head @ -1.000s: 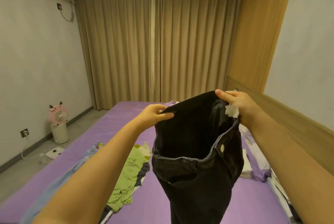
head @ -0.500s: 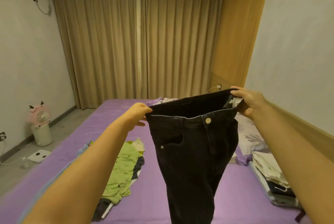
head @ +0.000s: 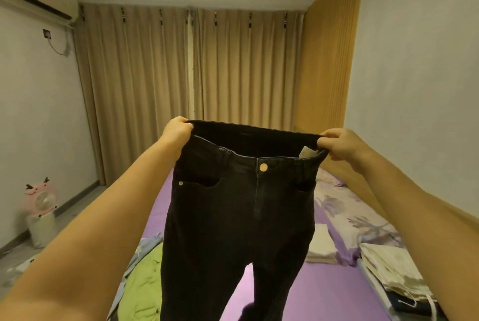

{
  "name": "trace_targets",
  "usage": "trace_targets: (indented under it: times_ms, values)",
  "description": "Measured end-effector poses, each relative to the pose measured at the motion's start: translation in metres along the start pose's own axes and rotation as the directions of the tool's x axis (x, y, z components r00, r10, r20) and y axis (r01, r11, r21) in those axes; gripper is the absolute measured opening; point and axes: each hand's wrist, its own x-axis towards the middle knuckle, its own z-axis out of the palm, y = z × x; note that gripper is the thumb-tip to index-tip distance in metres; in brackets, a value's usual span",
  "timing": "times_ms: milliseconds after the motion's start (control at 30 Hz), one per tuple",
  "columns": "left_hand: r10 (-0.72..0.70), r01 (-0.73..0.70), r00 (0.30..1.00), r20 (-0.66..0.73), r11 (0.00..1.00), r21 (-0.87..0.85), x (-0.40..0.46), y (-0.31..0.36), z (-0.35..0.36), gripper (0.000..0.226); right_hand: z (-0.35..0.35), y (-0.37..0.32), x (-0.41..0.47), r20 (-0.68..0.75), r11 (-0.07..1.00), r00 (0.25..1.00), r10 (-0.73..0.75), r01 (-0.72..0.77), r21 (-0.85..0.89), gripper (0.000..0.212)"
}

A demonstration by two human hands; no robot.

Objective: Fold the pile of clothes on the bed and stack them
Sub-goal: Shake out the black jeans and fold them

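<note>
Tan curtains (head: 191, 82) cover the far wall from the air conditioner (head: 33, 2) on the left to the wooden panel (head: 329, 69) on the right. Below them the bed (head: 324, 294) stretches toward the person, its sheet purple, with a floral pillow (head: 350, 206) along its right edge. Held up in the air over the bed hang the black jeans (head: 233, 217), front facing the person, waistband stretched wide, both legs dangling down out of sight. The left hand (head: 176, 131) grips the left end of the waistband with its fingers curled round the cloth; the right hand (head: 339, 143) pinches the right end the same way. On the bed to the left lies a green garment (head: 142, 292) on top of a pale blue one (head: 143, 245), unfolded. To the right sits a stack of folded clothes (head: 394, 274), white on top, dark beneath, with a small folded white piece (head: 321, 243) just beside the pillow. A pink fan (head: 41, 199) stands on the floor by the left wall.
</note>
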Motion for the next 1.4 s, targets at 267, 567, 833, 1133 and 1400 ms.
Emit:
trace_targets:
  times_ms: [267,567,833,1133,1400]
  values:
    - [0.168,-0.171,0.982,0.082,0.984,0.038,0.027,-0.018,0.003,0.018,0.014,0.026,0.044,0.250,1.000,0.968,0.014,-0.015,0.003,0.012]
    - [-0.001,0.062,0.864,0.504,0.992,-0.105,0.057,-0.026,0.012,0.081,0.034,0.057,0.081,0.334,0.853,0.939,-0.085,-0.106,0.512,0.021]
    - [-0.002,-0.034,0.922,0.388,0.996,0.085,0.070,-0.050,0.042,0.057,0.020,0.092,0.102,0.514,0.895,0.833,-0.206,-0.051,0.442,0.038]
    - [0.203,-0.213,0.967,0.154,0.976,0.054,0.100,-0.048,0.075,0.020,0.015,0.076,0.129,0.303,0.871,0.946,-0.113,-0.052,0.488,0.025]
    - [0.063,-0.061,0.998,0.017,0.990,-0.130,0.147,-0.060,0.143,0.026,0.083,0.078,0.170,-0.018,0.771,0.975,0.221,-0.163,0.615,0.012]
